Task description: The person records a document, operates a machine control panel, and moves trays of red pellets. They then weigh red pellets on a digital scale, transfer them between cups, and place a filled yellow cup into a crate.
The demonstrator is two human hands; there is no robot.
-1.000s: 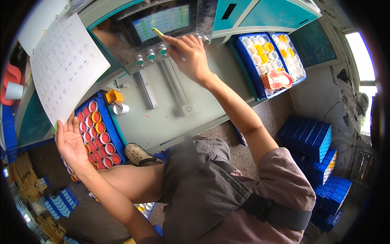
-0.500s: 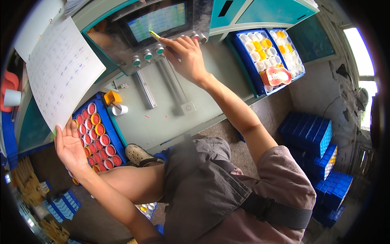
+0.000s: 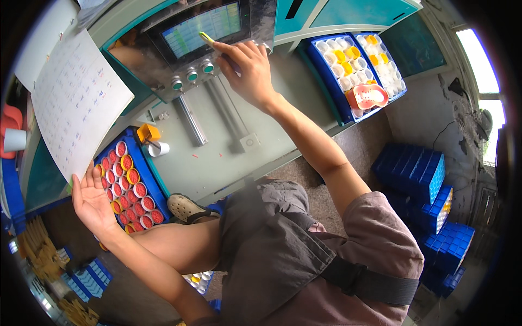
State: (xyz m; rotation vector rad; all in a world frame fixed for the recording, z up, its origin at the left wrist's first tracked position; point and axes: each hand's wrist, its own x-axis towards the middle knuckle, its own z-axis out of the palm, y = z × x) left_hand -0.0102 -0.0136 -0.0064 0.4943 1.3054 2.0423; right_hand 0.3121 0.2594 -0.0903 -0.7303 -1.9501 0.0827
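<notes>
At the left, my left hand (image 3: 93, 202) is closed at the lower corner of a handwritten paper sheet (image 3: 81, 98), thumb on one side and fingers on the other. A bit of green shows by its thumb. My right hand (image 3: 249, 70) reaches to the touchscreen (image 3: 202, 28) of the machine panel, index finger stretched out and the other fingers loosely bent. At that fingertip is a slim yellow-green piece (image 3: 206, 38), in front of the screen; whether it is worn or held I cannot make out. Green-topped round buttons (image 3: 192, 74) line the panel below.
Left of the bench (image 3: 217, 163), a blue crate (image 3: 145, 165) holds red-filled cups (image 3: 133, 175). Near it are a yellow scoop-like container (image 3: 147, 132) and a white cup (image 3: 158, 149). White and yellow cups fill blue trays (image 3: 331, 106) at right, under a red-and-white shoe-shaped piece (image 3: 370, 96). Blue crates (image 3: 408, 168) stand stacked behind.
The panel, paper and bench have shifted slightly left and up in the view. My right fingertip now lies over a spot farther right on the screen. My left hand keeps the paper's corner.
</notes>
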